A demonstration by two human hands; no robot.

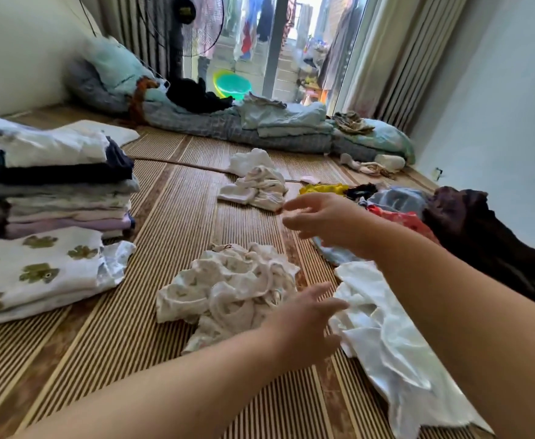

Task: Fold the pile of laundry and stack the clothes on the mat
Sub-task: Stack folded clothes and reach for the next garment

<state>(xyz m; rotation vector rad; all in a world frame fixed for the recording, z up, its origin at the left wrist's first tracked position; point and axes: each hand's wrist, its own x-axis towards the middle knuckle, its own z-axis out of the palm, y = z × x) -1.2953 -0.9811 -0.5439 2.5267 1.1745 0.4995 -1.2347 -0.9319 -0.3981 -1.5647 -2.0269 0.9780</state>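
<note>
A crumpled cream garment [228, 286] is lying unfolded on the striped mat [152, 312], right in front of the person, with a shiny white piece [386, 337] just beside it and a jumble of coloured clothes [418, 213] waiting further right. Both hands are hovering empty with fingers spread, the left hand [304, 321] just over the cream garment's edge, the right hand [320, 217] reaching out above the mat. By my reckoning they're past halfway, since a tall folded stack [60, 185] and a leaf-print fold [38, 270] are sitting on the left, but several loose pieces are looking untouched.

Standing fan [186, 33]; green basin [232, 85]
</note>
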